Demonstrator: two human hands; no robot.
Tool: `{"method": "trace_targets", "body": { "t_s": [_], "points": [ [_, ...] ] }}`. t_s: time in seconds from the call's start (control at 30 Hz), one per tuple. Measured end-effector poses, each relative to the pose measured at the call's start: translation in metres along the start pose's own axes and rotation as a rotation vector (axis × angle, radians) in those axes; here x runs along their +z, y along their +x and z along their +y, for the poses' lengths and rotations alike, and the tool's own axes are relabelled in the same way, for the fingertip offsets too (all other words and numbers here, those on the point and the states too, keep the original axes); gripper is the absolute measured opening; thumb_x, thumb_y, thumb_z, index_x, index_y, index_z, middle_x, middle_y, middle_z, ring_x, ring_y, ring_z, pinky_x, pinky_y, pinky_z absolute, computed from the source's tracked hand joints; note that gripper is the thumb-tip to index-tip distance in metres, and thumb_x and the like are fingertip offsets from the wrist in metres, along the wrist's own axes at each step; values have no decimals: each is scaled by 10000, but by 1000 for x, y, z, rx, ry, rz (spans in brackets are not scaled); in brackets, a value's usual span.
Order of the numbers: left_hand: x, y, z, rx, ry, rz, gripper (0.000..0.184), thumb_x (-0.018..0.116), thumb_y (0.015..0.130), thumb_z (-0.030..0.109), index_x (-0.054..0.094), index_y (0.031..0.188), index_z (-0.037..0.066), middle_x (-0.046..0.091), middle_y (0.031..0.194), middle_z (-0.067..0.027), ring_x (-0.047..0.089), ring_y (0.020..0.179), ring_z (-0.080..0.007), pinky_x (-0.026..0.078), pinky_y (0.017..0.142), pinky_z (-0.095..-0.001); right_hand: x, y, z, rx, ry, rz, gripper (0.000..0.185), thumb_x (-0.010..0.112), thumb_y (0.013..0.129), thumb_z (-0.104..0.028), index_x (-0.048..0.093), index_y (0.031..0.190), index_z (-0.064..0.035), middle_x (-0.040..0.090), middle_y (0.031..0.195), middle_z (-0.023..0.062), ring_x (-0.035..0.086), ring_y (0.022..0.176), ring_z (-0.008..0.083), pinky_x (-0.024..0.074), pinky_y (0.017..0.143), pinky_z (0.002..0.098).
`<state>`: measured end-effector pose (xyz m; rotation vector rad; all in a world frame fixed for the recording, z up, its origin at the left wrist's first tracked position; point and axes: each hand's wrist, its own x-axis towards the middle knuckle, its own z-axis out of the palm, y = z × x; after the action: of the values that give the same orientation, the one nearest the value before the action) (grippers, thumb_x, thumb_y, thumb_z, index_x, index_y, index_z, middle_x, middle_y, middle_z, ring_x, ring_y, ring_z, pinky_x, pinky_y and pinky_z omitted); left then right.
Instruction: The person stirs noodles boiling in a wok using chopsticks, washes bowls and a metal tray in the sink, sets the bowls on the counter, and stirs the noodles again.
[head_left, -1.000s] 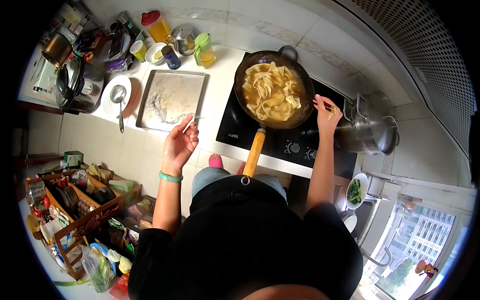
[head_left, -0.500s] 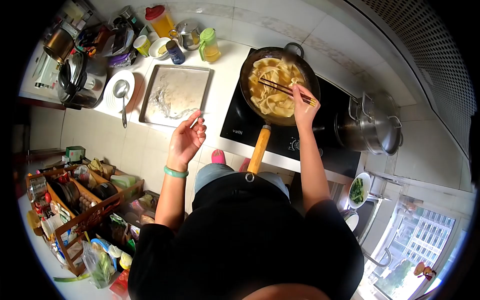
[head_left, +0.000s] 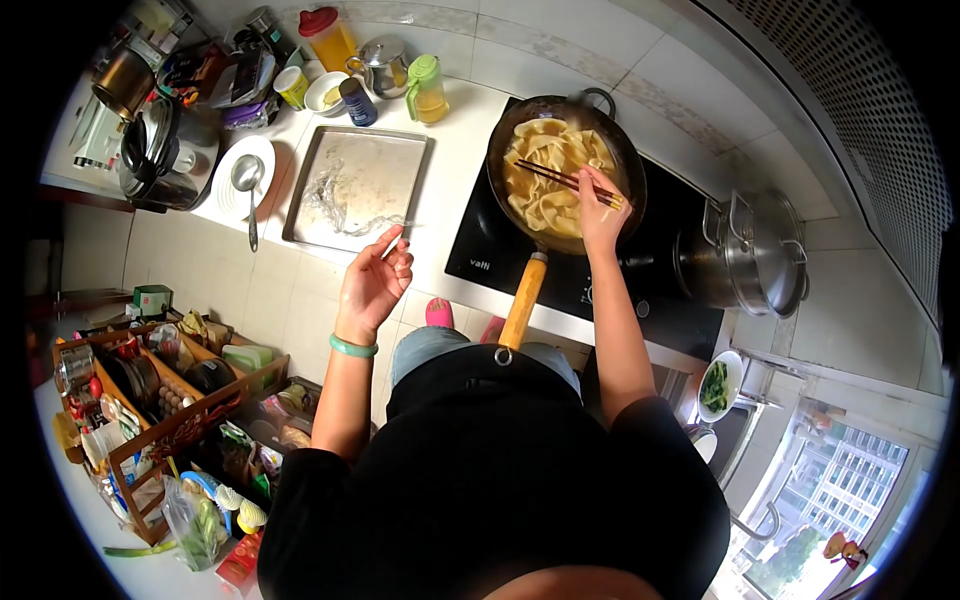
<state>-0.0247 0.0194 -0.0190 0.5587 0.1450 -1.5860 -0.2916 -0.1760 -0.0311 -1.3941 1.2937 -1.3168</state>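
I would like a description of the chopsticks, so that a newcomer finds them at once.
Look for the black stove and the dark wok on it. Over the folded, pale food in this wok, the right hand holds the chopsticks. They are two thin, dark brown sticks with yellowish rear ends, much thinner than the wok's light wooden handle.

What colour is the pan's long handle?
The long handle is yellowish brown, seen best in the head view.

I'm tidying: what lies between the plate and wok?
Between the plate and the wok, the head view shows the tray, clear plastic on it, then counter and the stove's edge.
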Motion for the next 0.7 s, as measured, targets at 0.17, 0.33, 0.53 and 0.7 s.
{"method": "trace_targets", "body": {
  "t_s": [0.17, 0.33, 0.53, 0.7],
  "points": [
    [-1, 1, 0, 0, -2, -10, 335, 467, 871, 112, 490, 1182, -9, 559, 931, -103, 496, 750, -183, 448, 653, -254, 0, 0, -1, 22, 10, 8, 211, 583, 867, -77, 624, 993, 86, 655, 869, 145, 648, 790, 180, 571, 701, 301],
    [-1, 1, 0, -2, 2, -9, 330, 461, 872, 107, 492, 1180, -8, 559, 924, -103, 494, 741, -182, 446, 647, -252, 0, 1, 0, 44, 31, 20, 203, 586, 864, -70, 624, 988, 86, 652, 870, 144, 647, 785, 185, 573, 700, 303],
    [3, 3, 0, -14, 20, -9, 328, 462, 873, 110, 491, 1180, 1, 561, 927, -102, 495, 737, -183, 448, 638, -256, -8, -1, -7, 19, 95, 61, 188, 591, 861, -54, 622, 976, 91, 650, 869, 139, 645, 781, 185, 571, 701, 304],
    [14, 13, -3, -96, 84, 11, 325, 477, 879, 118, 488, 1187, 14, 559, 920, -82, 501, 733, -177, 452, 641, -260, -14, -8, -4, 24, 169, 117, 179, 618, 849, -70, 638, 960, 69, 654, 846, 105, 632, 742, 143, 555, 670, 274]
  ]
}}
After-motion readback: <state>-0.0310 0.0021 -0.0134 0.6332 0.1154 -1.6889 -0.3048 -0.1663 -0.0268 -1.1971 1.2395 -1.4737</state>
